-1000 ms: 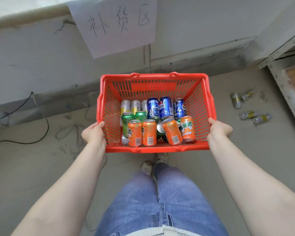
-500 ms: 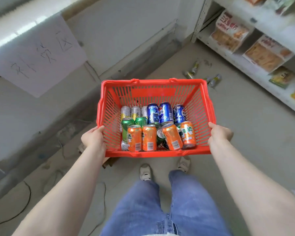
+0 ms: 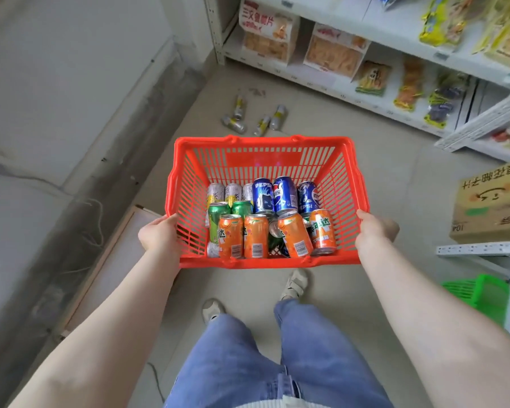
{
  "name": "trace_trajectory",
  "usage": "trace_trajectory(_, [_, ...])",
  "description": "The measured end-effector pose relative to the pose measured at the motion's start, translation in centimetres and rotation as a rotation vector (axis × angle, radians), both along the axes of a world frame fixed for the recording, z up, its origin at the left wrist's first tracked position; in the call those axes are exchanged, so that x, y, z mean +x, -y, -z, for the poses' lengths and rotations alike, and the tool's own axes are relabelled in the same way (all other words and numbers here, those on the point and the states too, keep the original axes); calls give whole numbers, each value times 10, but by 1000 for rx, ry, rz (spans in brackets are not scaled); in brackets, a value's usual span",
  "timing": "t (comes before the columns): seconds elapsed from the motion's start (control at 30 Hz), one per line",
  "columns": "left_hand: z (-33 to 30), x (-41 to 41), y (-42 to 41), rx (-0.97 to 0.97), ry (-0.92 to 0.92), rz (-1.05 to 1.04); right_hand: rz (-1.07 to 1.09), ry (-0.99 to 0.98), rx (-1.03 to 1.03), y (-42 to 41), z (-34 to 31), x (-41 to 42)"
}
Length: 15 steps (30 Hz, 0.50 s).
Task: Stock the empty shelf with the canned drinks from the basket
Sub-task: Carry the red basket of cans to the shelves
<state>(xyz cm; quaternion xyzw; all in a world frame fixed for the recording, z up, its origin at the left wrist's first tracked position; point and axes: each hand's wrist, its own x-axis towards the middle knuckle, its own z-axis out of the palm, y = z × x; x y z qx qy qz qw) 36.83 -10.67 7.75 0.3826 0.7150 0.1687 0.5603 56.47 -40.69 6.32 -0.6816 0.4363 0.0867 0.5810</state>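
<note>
I carry a red plastic basket (image 3: 265, 154) in front of me at waist height. My left hand (image 3: 159, 235) grips its left rim and my right hand (image 3: 376, 231) grips its right rim. Inside lie several canned drinks: orange cans (image 3: 255, 235) at the near side, green cans (image 3: 218, 214) on the left, blue Pepsi cans (image 3: 284, 194) and silver-yellow cans (image 3: 232, 194) at the far side. A white shelf unit (image 3: 321, 81) stands ahead on the right, holding snack bags.
Several loose cans (image 3: 256, 117) lie on the floor near the shelf's left post. A cardboard box (image 3: 492, 207) sits on a rack at the right, with a green basket (image 3: 480, 293) below it. A grey wall and a flat board (image 3: 112, 260) run along the left.
I have turned to the right with the basket. The paper sign has left the view and the stocked shelf, the cardboard box and the green basket have come in. Both hands keep their grip.
</note>
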Motion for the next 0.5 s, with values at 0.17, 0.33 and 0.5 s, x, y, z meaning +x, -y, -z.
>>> trace_trajectory(0.17, [7, 86, 42, 1, 1, 75, 83, 23, 0, 57, -9, 60])
trace_trajectory(0.33, [11, 174, 72, 18, -5, 181, 180, -2, -10, 107, -9, 115])
trace_trajectory(0.5, [14, 263, 87, 20, -2, 280, 276, -9, 0, 138, -2, 168])
